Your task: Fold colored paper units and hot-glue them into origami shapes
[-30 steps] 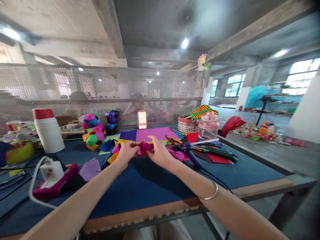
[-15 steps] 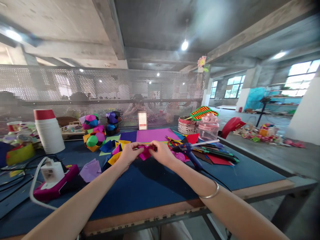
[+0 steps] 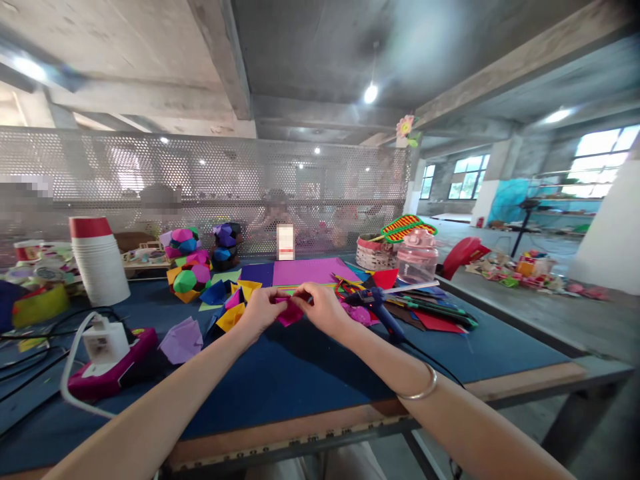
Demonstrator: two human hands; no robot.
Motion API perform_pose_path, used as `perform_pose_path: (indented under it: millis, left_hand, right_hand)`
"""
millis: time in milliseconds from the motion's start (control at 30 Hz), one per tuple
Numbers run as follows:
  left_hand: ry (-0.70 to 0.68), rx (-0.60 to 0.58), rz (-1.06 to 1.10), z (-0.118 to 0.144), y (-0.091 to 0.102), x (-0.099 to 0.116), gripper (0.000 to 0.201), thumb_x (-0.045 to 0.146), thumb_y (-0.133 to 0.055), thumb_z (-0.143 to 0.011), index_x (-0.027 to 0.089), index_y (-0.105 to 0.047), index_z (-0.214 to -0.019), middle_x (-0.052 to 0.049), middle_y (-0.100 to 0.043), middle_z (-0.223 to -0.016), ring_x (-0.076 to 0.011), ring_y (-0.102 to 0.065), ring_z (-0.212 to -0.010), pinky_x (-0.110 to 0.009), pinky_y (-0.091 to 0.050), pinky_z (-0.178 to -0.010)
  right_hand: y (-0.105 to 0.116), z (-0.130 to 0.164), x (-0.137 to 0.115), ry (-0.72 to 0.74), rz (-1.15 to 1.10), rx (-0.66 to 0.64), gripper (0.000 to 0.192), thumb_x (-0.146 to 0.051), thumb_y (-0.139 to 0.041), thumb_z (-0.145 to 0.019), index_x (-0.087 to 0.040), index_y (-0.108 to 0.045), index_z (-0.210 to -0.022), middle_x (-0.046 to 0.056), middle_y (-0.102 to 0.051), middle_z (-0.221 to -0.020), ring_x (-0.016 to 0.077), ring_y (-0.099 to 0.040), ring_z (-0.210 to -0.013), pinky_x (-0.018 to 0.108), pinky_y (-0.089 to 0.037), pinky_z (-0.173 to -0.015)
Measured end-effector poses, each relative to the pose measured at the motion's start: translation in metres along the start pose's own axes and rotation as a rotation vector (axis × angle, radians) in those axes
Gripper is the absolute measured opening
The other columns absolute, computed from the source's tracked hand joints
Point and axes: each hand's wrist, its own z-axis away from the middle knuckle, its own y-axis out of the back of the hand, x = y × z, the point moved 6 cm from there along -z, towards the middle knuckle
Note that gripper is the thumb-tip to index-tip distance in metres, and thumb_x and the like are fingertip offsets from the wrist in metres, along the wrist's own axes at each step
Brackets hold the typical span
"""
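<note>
Between my two hands is a small folded piece of magenta paper [image 3: 290, 315], raised a little over the blue tabletop [image 3: 280, 387]. My left hand [image 3: 264, 312] pinches its left side with thumb and forefinger. On its right side, my right hand [image 3: 320, 307] pinches it too, a silver bangle on that wrist. The fingertips hide part of the paper's folds. Beyond the hands lie purple paper sheets [image 3: 310, 269]. Folded yellow paper pieces [image 3: 231, 319] rest just left of my left hand. A blue hot glue gun [image 3: 383, 313] lies right of my right hand.
At the left stand stacked paper cups [image 3: 100, 267] and a magenta power strip [image 3: 95, 385] with cables. Multicoloured paper balls [image 3: 189, 280] and a lavender folded paper [image 3: 181, 340] sit nearer. A pink bottle [image 3: 418, 257], a basket [image 3: 375, 253] and a green cutter [image 3: 443, 312] are at the right.
The magenta paper has turned slightly between my fingers. My right hand has shifted a touch to the left, and both hands keep their pinch.
</note>
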Motion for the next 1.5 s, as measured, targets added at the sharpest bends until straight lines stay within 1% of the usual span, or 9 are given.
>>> perform_pose_path:
  millis: [300,633,800,933,1033,1167,1267,1367,1500]
  left_hand:
    - [-0.14,-0.019,-0.173,-0.006,0.0,-0.003,0.019,0.017,-0.063,-0.061,0.013,-0.07,-0.078,-0.002,-0.067,-0.062,-0.0141,-0.059,-0.057,-0.022,-0.043,-0.053]
    - [0.087,-0.065,0.186,0.002,-0.008,-0.003,0.02,0.022,-0.069,-0.063,0.01,-0.066,-0.078,-0.005,-0.07,-0.068,-0.0143,-0.064,-0.06,-0.023,-0.049,-0.057]
    - [0.14,-0.061,0.23,0.004,-0.005,-0.002,0.018,0.022,-0.07,-0.062,0.01,-0.067,-0.075,-0.005,-0.069,-0.065,-0.0143,-0.064,-0.059,-0.023,-0.049,-0.057]
    - [0.15,-0.06,0.226,0.002,-0.005,-0.005,0.017,0.022,-0.07,-0.061,0.01,-0.068,-0.073,-0.005,-0.069,-0.063,-0.0133,-0.062,-0.056,-0.022,-0.047,-0.054]
    - [0.134,-0.07,0.201,-0.002,-0.007,-0.009,0.014,0.022,-0.07,-0.061,0.012,-0.068,-0.071,-0.005,-0.069,-0.063,-0.0127,-0.061,-0.055,-0.022,-0.046,-0.053]
    - [0.131,-0.088,0.2,-0.005,-0.008,-0.012,0.013,0.021,-0.071,-0.06,0.012,-0.068,-0.069,-0.003,-0.067,-0.061,-0.0124,-0.06,-0.054,-0.022,-0.046,-0.052]
    - [0.134,-0.085,0.202,-0.004,-0.007,-0.011,0.011,0.02,-0.07,-0.06,0.013,-0.066,-0.068,-0.002,-0.066,-0.058,-0.0123,-0.06,-0.054,-0.022,-0.046,-0.053]
    - [0.136,-0.069,0.184,-0.001,-0.004,-0.009,0.009,0.018,-0.07,-0.06,0.013,-0.065,-0.066,-0.001,-0.065,-0.058,-0.012,-0.06,-0.054,-0.022,-0.046,-0.053]
    - [0.165,-0.085,0.197,0.0,-0.004,-0.008,0.012,0.017,-0.069,-0.06,0.012,-0.066,-0.071,-0.002,-0.066,-0.061,-0.0127,-0.061,-0.056,-0.022,-0.046,-0.054]
  right_hand:
    - [0.001,-0.003,0.006,-0.146,-0.044,-0.011,0.012,-0.023,-0.059,-0.079,-0.015,-0.066,-0.073,0.003,-0.068,-0.071,0.0145,-0.06,-0.066,0.024,-0.044,-0.062]
    - [0.008,-0.007,0.005,-0.145,-0.058,0.016,0.022,-0.029,-0.05,-0.086,-0.016,-0.067,-0.081,0.005,-0.07,-0.079,0.0169,-0.063,-0.074,0.026,-0.045,-0.068]
    - [0.036,0.014,-0.015,-0.156,-0.112,-0.017,0.029,-0.033,-0.038,-0.092,-0.019,-0.064,-0.097,0.005,-0.068,-0.095,0.0168,-0.063,-0.084,0.027,-0.047,-0.072]
    - [0.078,0.065,-0.032,-0.105,0.133,-0.011,0.021,-0.031,-0.045,-0.089,-0.022,-0.063,-0.097,0.006,-0.066,-0.099,0.0196,-0.061,-0.09,0.031,-0.047,-0.08]
    - [0.116,0.097,-0.016,-0.156,0.422,0.096,0.017,-0.033,-0.048,-0.086,-0.025,-0.062,-0.092,0.008,-0.065,-0.098,0.0242,-0.06,-0.096,0.038,-0.044,-0.087]
    - [0.153,0.106,0.037,-0.345,0.594,0.194,0.031,-0.043,-0.055,-0.079,-0.022,-0.058,-0.102,0.01,-0.065,-0.102,0.028,-0.06,-0.097,0.04,-0.045,-0.081]
    - [0.142,0.094,0.073,-0.486,0.436,0.009,0.047,-0.052,-0.057,-0.075,-0.017,-0.058,-0.107,0.01,-0.068,-0.095,0.0264,-0.064,-0.087,0.036,-0.047,-0.075]
    - [0.118,0.08,0.083,-0.503,0.329,-0.175,0.045,-0.056,-0.056,-0.074,-0.017,-0.065,-0.094,0.01,-0.07,-0.088,0.0274,-0.065,-0.08,0.035,-0.047,-0.07]
    - [0.103,0.068,0.081,-0.472,0.371,-0.187,0.043,-0.053,-0.058,-0.073,-0.015,-0.068,-0.091,0.01,-0.071,-0.083,0.0298,-0.064,-0.08,0.036,-0.047,-0.07]
